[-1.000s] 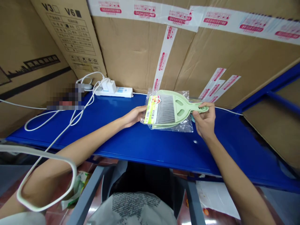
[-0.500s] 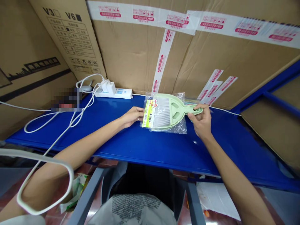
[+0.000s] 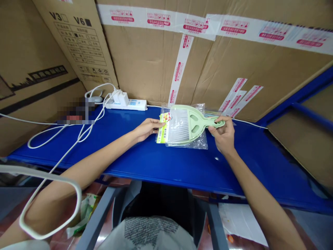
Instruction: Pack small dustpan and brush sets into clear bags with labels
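A light green dustpan and brush set [image 3: 179, 125], in a clear plastic bag with a yellow-green label at its left end, is held over the blue table [image 3: 156, 163]. My left hand [image 3: 147, 130] pinches the label end, fingers over the label's edge and a ring on one finger. At the other end, my right hand [image 3: 224, 134] grips the green handle, its thumb in front. The brush's pale bristles point left, towards the label.
A white power strip [image 3: 139, 104] with plugged-in adapters lies at the back left, with white cables looping to the left and front. Cardboard [image 3: 140, 62] lines the back. A blurred dark object is at the left. A blue frame bar [image 3: 293, 93] slants at the right.
The fingers of my left hand have moved from the label's edge onto its front. My right hand and the dustpan set have hardly moved.
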Demonstrator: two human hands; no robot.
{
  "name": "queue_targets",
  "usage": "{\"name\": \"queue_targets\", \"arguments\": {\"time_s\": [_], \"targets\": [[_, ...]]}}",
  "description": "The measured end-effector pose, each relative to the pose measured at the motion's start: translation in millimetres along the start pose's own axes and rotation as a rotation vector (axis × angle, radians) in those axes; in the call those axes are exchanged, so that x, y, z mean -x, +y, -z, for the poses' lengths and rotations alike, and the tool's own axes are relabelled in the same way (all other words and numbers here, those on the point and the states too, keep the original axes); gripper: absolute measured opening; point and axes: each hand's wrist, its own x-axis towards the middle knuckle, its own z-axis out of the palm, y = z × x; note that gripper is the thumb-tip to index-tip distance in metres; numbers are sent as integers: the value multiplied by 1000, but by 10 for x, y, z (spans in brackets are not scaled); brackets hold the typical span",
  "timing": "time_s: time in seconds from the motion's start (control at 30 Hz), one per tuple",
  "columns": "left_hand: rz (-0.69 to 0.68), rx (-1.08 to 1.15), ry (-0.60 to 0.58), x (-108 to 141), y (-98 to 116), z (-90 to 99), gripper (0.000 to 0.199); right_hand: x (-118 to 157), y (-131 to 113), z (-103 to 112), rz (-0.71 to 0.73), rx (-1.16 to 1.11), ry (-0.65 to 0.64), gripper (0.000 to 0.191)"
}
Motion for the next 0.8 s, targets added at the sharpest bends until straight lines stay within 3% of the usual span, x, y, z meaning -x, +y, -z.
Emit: {"name": "queue_targets", "arguments": {"time_s": [0.13,0.23,0.4,0.5,0.63,0.8], "targets": [[-75,83,155,-62,112,105,23,-24,26,63,21,-32,72,45],[-212,147,324,-111,220,229,20,-30,23,75,12,-49,113,46],[-439,207,452,-115,412,400,17,66,-7,-85,-160,-124,-28,52],[-501,225,443,-74,470,378,16,168,2,-219,-249,-145,-132,51],[-468,143,377,9,426,184,22,247,15,-277,-294,-80,-264,50],[-454,3,147,159,269,-110,31,215,-103,-178,-224,116,-548,36]]}}
